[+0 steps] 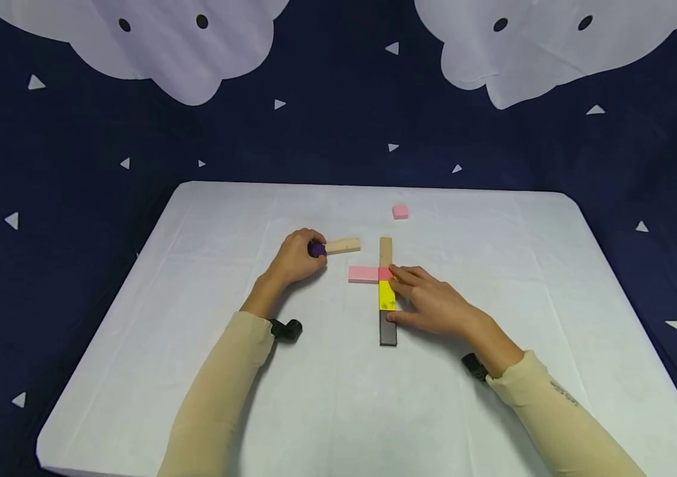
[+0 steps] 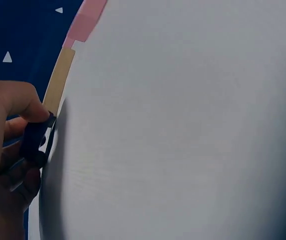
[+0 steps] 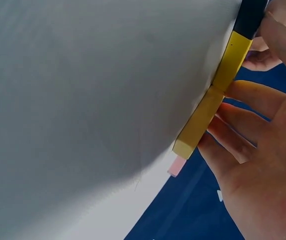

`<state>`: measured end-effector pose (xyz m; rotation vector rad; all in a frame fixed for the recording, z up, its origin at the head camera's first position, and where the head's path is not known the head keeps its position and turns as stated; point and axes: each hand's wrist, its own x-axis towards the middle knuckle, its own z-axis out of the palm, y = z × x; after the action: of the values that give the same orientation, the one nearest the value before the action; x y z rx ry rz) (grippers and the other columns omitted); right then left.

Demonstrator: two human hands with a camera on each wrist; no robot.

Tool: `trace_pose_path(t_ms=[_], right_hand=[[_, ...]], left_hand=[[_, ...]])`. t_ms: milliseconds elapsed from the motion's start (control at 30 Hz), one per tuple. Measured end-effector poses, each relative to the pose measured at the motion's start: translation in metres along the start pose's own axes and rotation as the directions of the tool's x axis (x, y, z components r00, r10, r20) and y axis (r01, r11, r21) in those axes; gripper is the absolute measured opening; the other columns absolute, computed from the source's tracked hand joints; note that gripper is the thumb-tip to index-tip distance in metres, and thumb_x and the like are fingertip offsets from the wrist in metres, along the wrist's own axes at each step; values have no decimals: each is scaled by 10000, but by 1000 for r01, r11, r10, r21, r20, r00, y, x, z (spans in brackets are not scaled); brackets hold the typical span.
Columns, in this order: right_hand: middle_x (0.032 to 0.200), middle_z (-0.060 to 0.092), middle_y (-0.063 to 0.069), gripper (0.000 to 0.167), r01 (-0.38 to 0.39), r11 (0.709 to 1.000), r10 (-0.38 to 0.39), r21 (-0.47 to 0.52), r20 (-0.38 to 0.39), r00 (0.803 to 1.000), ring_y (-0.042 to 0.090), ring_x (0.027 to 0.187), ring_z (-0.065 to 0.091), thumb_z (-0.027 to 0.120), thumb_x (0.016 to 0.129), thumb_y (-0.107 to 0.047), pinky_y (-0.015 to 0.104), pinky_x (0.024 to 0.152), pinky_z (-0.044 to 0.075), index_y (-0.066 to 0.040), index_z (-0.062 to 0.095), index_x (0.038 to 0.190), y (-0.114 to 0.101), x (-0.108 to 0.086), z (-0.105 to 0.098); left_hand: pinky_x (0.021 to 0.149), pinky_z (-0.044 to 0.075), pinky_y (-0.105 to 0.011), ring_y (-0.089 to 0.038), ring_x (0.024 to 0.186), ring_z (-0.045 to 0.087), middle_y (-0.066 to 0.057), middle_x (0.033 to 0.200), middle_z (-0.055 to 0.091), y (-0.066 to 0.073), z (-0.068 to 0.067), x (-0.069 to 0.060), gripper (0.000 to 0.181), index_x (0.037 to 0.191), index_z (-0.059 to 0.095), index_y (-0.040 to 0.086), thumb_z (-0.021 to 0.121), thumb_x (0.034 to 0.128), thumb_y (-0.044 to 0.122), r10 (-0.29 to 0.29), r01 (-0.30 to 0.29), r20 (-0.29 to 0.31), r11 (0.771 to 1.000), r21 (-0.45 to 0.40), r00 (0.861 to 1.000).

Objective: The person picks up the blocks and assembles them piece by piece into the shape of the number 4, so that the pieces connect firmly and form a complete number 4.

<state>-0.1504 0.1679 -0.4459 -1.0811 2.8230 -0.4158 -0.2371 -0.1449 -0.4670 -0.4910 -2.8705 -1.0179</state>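
Observation:
My left hand (image 1: 299, 256) pinches a small purple block (image 1: 317, 249), which has a curved cut-out in the left wrist view. A plain wooden block (image 1: 343, 246) lies at the purple block's right end. My right hand (image 1: 434, 303) rests its extended fingers along the right side of a straight row of blocks. From far to near, that row holds a second wooden block (image 1: 385, 250), a pinkish-red piece (image 1: 384, 274), a yellow block (image 1: 386, 295) and a dark block (image 1: 388, 329). A pink block (image 1: 364, 274) juts left from the row. Fingers partly cover the row's right edge.
A pink cube (image 1: 400, 212) sits toward the far side of the white-covered table (image 1: 493, 232). Behind the table hangs a dark blue cloth (image 1: 326, 146) printed with white clouds and triangles. Both wrists carry small black cameras.

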Motion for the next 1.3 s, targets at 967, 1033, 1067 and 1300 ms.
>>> trace_pose_path(t_ms=[967, 1033, 1067, 1300], right_hand=[[1527, 320, 102, 744, 10, 1000, -11, -7, -16, 1000, 266, 1347, 322, 660, 850, -543, 500, 946, 433, -37, 519, 1377, -2, 0, 0], [1527, 321, 102, 746, 8, 1000, -8, -7, -12, 1000, 266, 1346, 322, 657, 849, -549, 502, 943, 435, -39, 522, 1376, -2, -1, 1], [1527, 321, 100, 747, 6, 1000, -6, -10, -9, 1000, 264, 1345, 322, 655, 848, -554, 503, 940, 437, -41, 523, 1376, -2, -1, 1], [1524, 324, 108, 753, 17, 1000, -18, -18, -18, 1000, 271, 1342, 326, 650, 850, -558, 511, 927, 444, -30, 523, 1371, -1, 1, 1]], left_hand=[[896, 443, -364, -198, 1034, 534, -34, 1135, 585, 10, -4, -25, 402, 1151, 666, 77, 734, 767, 177, 118, -122, 129, 992, 21, 985], [865, 455, -350, -188, 1002, 537, -33, 1116, 582, 9, -3, -27, 402, 1152, 667, 76, 739, 772, 188, 114, -118, 124, 993, 21, 986], [849, 459, -346, -187, 984, 538, -37, 1101, 584, 9, -2, -27, 401, 1150, 668, 73, 741, 773, 190, 113, -117, 119, 993, 21, 986], [857, 433, -355, -180, 964, 518, -10, 1029, 590, 9, -1, -28, 416, 1112, 681, 91, 767, 784, 333, 83, -88, 63, 993, 79, 995]])
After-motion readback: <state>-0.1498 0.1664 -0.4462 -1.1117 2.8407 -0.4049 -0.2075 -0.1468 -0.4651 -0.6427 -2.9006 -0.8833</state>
